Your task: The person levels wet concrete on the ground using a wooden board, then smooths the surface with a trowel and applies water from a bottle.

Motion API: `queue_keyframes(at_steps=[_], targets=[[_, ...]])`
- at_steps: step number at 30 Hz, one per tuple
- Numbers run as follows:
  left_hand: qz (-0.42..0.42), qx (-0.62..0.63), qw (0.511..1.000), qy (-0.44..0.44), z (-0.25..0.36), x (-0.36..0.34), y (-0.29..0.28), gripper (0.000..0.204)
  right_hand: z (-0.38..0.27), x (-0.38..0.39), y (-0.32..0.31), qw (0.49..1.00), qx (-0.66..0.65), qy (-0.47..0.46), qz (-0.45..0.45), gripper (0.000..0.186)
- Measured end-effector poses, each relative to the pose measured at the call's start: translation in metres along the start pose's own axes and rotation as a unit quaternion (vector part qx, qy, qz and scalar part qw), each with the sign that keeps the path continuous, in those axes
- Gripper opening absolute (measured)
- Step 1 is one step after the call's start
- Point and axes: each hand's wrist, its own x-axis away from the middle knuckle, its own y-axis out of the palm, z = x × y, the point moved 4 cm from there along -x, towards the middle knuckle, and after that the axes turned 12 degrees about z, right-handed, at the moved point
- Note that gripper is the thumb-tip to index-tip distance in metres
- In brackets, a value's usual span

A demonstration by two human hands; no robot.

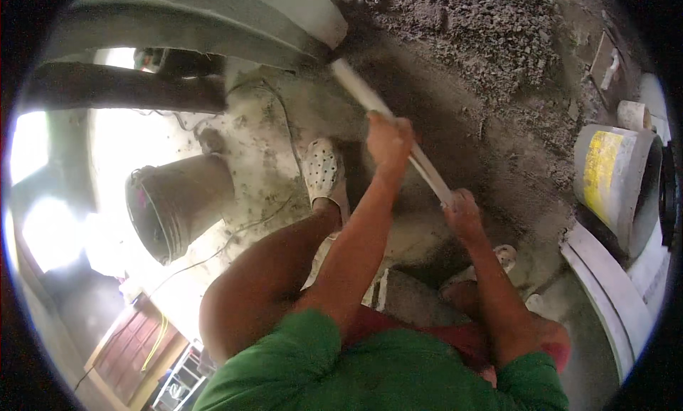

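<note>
Left of the loose grey heap (484,37), head view: pale pole (361,89) slants across, left hand (390,142) clamped round its middle, right hand (464,215) round its near end. Step judged: two-handed pole work; next move likely needs a firm, steady grip.

Strong white light is coming from the left, blowing out the opening (53,233) and washing out the floor (245,162) around the grey bucket (203,190). Bluish haze is veiling the lower left. The right half is looking dimmer; the crumbly heap (491,34) is showing dull grey-brown, texture readable. Soft shadow is darkening the ground near the pole (359,88). Left hand (389,142) and right hand (462,213) are appearing slightly blurred. Fisheye is bending the white boards (599,288); black vignette is swallowing the corners. Grain is speckling dim areas.
</note>
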Motion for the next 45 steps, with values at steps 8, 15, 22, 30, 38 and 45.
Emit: queue_keyframes(at_steps=[8, 15, 22, 30, 38, 45], targets=[[0.017, -0.096, 0.987, 0.129, -0.001, -0.041, 0.015, 0.046, -0.019, -0.025, 0.004, 0.998, 0.032, -0.049, -0.032, 0.037], [0.023, -0.025, 0.999, 0.0, 0.0, -0.013, 0.005, 0.052, -0.002, -0.022, -0.007, 0.994, 0.079, -0.055, -0.042, 0.036], [0.088, -0.048, 0.995, 0.0, -0.021, -0.043, -0.012, 0.051, -0.049, -0.05, -0.01, 0.988, 0.05, -0.064, -0.129, 0.039], [-0.02, -0.016, 0.995, 0.096, 0.017, -0.046, 0.027, 0.064, -0.014, -0.009, 0.024, 0.99, 0.049, 0.087, -0.095, 0.052], [0.032, 0.054, 0.993, -0.1, -0.024, -0.033, -0.008, 0.047, -0.028, -0.03, 0.004, 0.992, -0.03, -0.121, -0.015, 0.039], [-0.058, -0.028, 0.984, 0.163, 0.055, -0.031, 0.059, 0.054, -0.025, -0.006, 0.001, 0.986, -0.016, 0.161, -0.031, 0.039]])
